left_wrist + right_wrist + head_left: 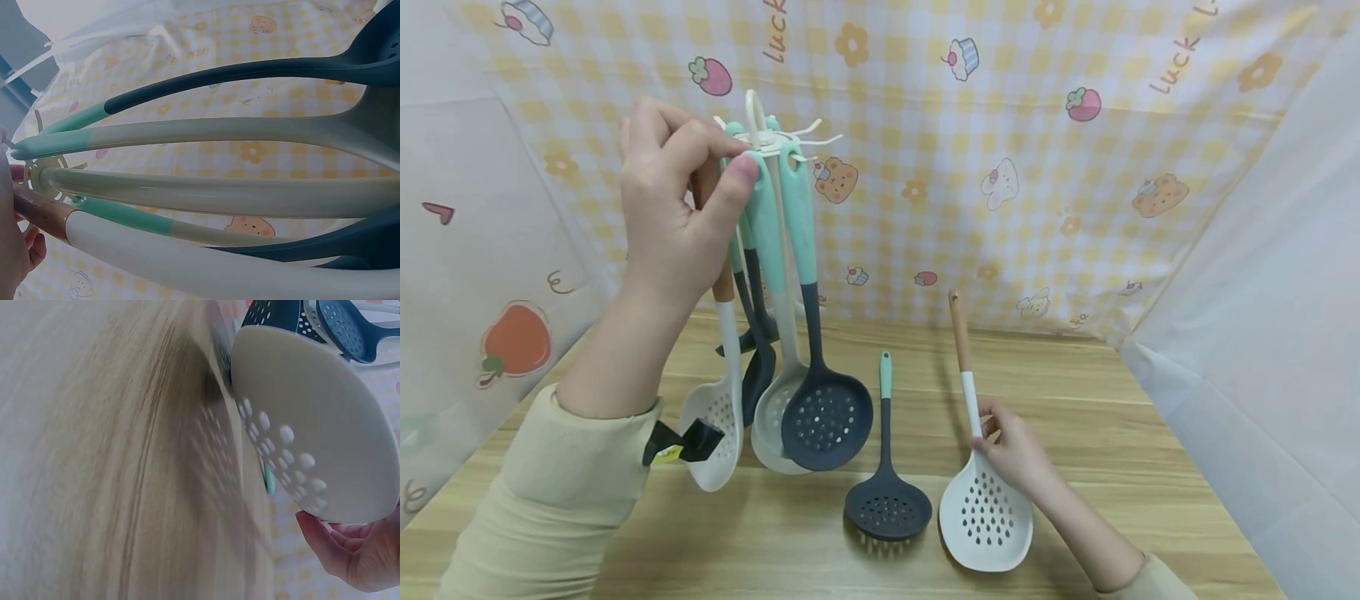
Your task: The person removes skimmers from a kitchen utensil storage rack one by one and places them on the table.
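At the top of a cream hanging rack (767, 142), my left hand (673, 187) pinches the wooden handle end of a white slotted spoon (715, 468), whose head hangs low. The thumb overlaps the mint handle of a pale ladle (785, 321) on the rack. In the left wrist view the wooden handle (42, 209) runs in under the fingers. At the right, my right hand (1015, 450) grips a white skimmer (951, 521) by its neck, the wooden handle pointing away. From the right wrist, the skimmer's pierced head (325, 400) shows above the tabletop with a shadow beside it.
A dark perforated ladle (831, 442) with a mint handle hangs at the rack's front, with more dark utensils (758, 379) behind. Another dark skimmer (887, 512) with a mint tip lies on the wooden table (1120, 467) between the hands. A checked cloth (895, 142) hangs behind.
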{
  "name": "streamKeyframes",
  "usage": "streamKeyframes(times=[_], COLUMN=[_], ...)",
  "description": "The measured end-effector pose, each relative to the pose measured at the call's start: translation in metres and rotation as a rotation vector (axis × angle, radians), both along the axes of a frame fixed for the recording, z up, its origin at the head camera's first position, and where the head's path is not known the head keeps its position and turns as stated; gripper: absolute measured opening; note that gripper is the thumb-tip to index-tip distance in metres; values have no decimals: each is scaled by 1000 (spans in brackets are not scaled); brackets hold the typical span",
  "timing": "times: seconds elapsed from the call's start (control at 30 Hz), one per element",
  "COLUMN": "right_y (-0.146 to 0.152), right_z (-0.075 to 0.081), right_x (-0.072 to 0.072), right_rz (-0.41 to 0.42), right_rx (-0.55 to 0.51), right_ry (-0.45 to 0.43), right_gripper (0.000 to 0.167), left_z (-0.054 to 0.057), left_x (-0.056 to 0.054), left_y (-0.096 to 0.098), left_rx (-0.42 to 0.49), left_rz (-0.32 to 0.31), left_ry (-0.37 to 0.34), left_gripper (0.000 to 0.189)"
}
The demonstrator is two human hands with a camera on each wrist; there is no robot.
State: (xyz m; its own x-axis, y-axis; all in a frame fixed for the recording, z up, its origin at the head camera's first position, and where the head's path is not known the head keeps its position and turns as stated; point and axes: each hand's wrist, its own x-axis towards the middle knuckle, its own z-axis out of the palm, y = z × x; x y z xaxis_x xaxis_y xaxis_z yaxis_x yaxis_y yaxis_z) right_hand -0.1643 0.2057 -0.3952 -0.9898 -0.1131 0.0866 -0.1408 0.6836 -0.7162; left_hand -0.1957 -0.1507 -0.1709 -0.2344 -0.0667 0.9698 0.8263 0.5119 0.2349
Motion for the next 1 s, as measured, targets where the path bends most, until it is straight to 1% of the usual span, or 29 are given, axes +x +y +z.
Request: streamKeyframes(times=[0.2, 0.4, 0.6, 0.87, 1.0], right_y=[1, 1, 0, -1, -1], right_z=[-7, -14, -20, -27, -31], right_x=[-4, -7, -9, -9, -10], right_rz=[-1, 11, 24, 31, 34], right_rx=[-15, -39, -57, -79, -79], right_ry=[-44, -57, -92, -145, -152], right_gripper=[35, 34, 33, 31, 29], left_z=[1, 1, 1, 1, 1], left_x=[-1, -1, -2, -2, -2], left_y=[0, 0, 0, 0, 0], left_rx=[2, 0, -4, -2, 5], left_rz=[0, -6, -1, 3, -3], left_ry=[13, 18, 16, 10, 15], left_gripper=[39, 39, 40, 39, 40])
